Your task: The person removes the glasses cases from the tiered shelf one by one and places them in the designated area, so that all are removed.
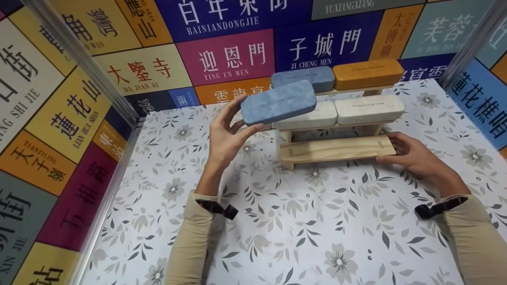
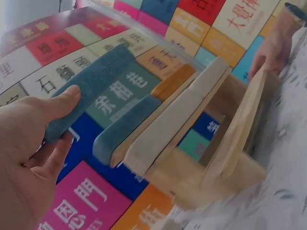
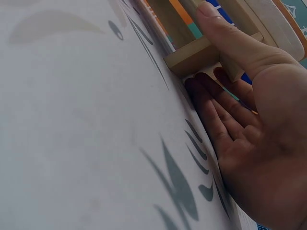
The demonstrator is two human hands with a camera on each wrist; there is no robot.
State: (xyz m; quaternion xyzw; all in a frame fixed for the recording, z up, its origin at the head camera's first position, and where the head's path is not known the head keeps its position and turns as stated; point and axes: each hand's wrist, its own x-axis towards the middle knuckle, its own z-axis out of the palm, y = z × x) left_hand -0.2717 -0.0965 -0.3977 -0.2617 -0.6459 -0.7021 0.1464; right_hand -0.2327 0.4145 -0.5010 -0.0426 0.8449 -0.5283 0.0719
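Observation:
My left hand holds a blue glasses case by its left end, thumb at the front and fingers behind. The case is raised and slightly tilted, in front of the left part of a stepped wooden display rack. My right hand grips the right end of the rack's lowest tier, its thumb at the front edge; in the right wrist view the thumb lies over the wood. A white case and a second white case, partly hidden, lie on the middle tier.
On the top tier sit another blue case and an orange case. The rack stands on a floral tablecloth near the back wall, which carries coloured signs. A clear panel edge runs along the left.

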